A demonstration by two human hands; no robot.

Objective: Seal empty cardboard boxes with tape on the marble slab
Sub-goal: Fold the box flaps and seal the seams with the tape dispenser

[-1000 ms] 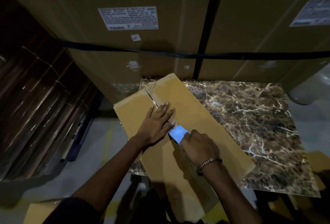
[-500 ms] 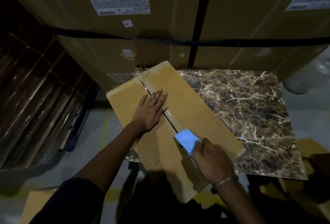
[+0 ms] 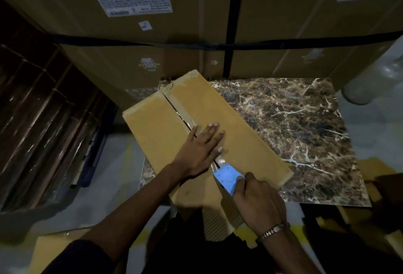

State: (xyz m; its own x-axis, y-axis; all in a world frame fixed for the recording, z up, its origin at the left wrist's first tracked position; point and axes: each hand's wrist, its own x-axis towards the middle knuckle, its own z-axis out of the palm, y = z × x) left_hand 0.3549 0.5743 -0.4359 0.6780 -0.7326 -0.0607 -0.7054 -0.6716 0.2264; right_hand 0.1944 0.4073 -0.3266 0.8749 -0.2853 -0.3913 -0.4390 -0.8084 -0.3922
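The empty cardboard box [image 3: 202, 129] lies mid-frame on the marble tabletop [image 3: 305, 131], likely light and prone to sliding. The left hand [image 3: 201, 149] presses flat; the right hand [image 3: 259, 206] grips the blue tape dispenser [image 3: 226, 176].

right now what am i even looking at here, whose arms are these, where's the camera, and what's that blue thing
There is no machine here, only a person at work. The one picture comes from a camera worn on their head, looking down at their own arms.

A flat cardboard box lies on a marble slab, partly hanging over its near edge. The left hand rests flat across the seam between the two flaps, fingers straight. The right hand grips a blue tape dispenser set on that seam. Shiny tape seems to run along it, though the light is dim.

Behind stand large strapped cartons.
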